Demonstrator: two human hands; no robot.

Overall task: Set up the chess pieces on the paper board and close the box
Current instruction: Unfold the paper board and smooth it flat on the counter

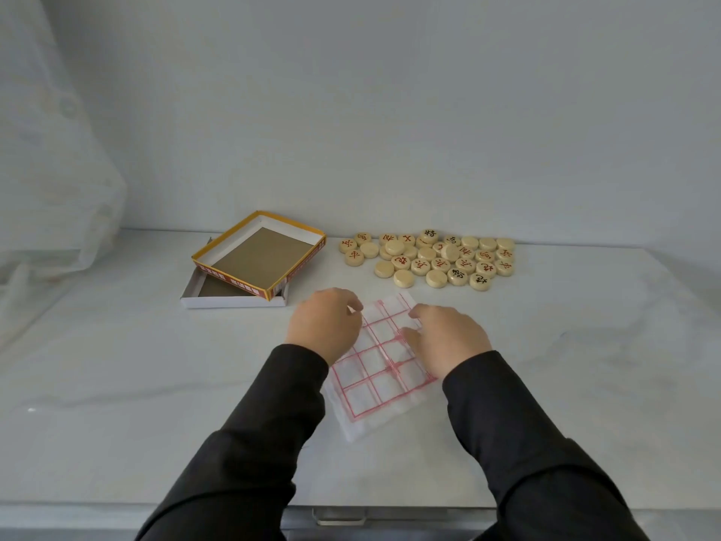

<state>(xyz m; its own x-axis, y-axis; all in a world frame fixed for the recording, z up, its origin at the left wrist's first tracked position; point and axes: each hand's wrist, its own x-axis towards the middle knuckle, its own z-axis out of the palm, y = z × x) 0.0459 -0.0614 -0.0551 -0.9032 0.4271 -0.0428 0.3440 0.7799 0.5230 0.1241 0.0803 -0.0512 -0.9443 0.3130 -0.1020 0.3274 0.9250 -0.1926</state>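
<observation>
A folded paper board point(380, 369) with a red grid lies on the white table in front of me. My left hand point(325, 320) pinches its far left edge with curled fingers. My right hand point(448, 337) rests on its right side, fingers on the paper. A heap of several round wooden chess pieces point(429, 257) with red and black characters lies at the back right, some face down. The open box lies at the back left: the yellow-red lid point(259, 253) sits upside down, tilted across the white tray point(234, 300).
The white table point(117, 384) runs to a plain wall behind. A sheer curtain point(50, 130) hangs at the left and spills onto the table. A drawer handle point(339, 517) shows under the table's front edge.
</observation>
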